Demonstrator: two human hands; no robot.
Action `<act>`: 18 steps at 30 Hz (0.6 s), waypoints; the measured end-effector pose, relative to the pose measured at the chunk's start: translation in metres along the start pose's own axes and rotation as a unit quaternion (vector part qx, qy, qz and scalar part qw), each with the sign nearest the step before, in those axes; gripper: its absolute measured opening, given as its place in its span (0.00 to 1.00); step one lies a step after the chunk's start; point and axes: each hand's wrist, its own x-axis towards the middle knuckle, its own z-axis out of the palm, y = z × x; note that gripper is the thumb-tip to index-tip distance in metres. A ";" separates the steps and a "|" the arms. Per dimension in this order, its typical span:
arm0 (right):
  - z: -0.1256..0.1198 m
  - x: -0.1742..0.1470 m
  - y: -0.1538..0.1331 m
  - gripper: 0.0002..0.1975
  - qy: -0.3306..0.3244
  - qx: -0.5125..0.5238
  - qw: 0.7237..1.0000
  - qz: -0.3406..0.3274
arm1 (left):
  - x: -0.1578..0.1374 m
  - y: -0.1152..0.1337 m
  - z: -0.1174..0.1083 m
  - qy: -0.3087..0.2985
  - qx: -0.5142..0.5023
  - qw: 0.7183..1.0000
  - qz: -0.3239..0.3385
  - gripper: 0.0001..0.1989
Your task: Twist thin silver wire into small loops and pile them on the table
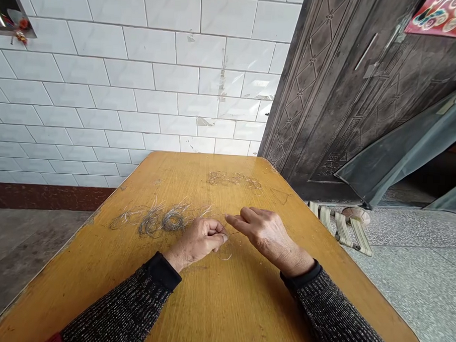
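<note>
My left hand (205, 237) is closed in a pinch on a thin wire (233, 234), just above the middle of the table. A curved wire end (226, 258) hangs below its fingertips. Facing it from the right, my right hand (263, 232) has its fingers held together and pointing left. The wire runs in under this hand, which seems to grip it; its thumb is hidden. Beside my left hand lie a coiled grey wire bundle (174, 218), a looser bundle (149, 221) and a pale tangle of wire (126, 216).
Thin wire loops (233, 179) lie toward the far side of the wooden table (214, 311). Behind it stands a white tiled wall (171, 78). A dark carved door (329, 95) and a grey curtain (406, 143) are at right. A strapped stool (341, 226) sits on the floor.
</note>
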 end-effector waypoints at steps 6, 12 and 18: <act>0.003 -0.002 0.000 0.13 0.010 0.027 1.000 0.007 | -0.002 0.004 -0.003 -0.033 -0.044 0.998 -0.021 0.07; 0.001 -0.001 -0.001 0.12 -0.004 0.038 0.999 0.011 | -0.002 0.005 -0.004 -0.037 -0.046 0.998 -0.027 0.07; -0.005 0.003 -0.005 0.08 -0.025 0.039 0.999 -0.018 | -0.002 0.005 -0.002 -0.043 -0.042 0.998 -0.036 0.06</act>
